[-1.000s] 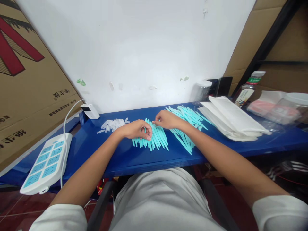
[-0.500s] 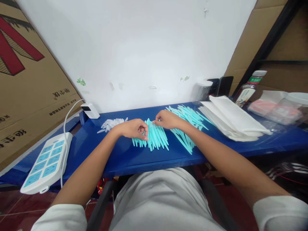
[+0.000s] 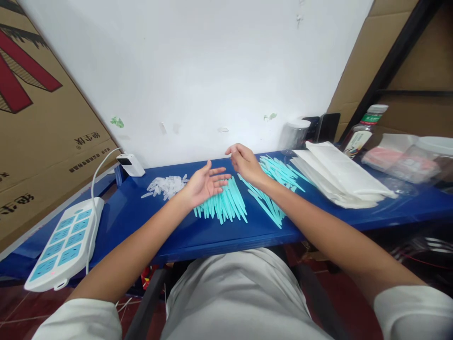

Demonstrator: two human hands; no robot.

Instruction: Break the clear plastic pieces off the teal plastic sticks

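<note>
My left hand [image 3: 206, 185] is open, palm turned up and fingers spread, over the upper left part of a pile of thin turquoise plastic sticks [image 3: 228, 203]. Nothing shows in its palm. To the right, my right hand [image 3: 246, 163] is raised between that pile and a second, looser pile of turquoise sticks [image 3: 283, 172]. Its index finger reaches left, the other fingers bend loosely, and I see nothing held. A heap of small translucent whitish plastic pieces [image 3: 166, 185] lies just left of my left hand.
The blue table [image 3: 170, 236] meets a white wall. At left are a white power strip [image 3: 65, 245] and a small white device with a cable [image 3: 130, 164]. White bags [image 3: 343, 179], a clear jar [image 3: 297, 134] and a bottle [image 3: 364, 130] stand or lie at right.
Both hands were pinched down at the middle pile. My left hand has opened and turned palm up; my right hand has lifted away toward the wall, its fingers loosened.
</note>
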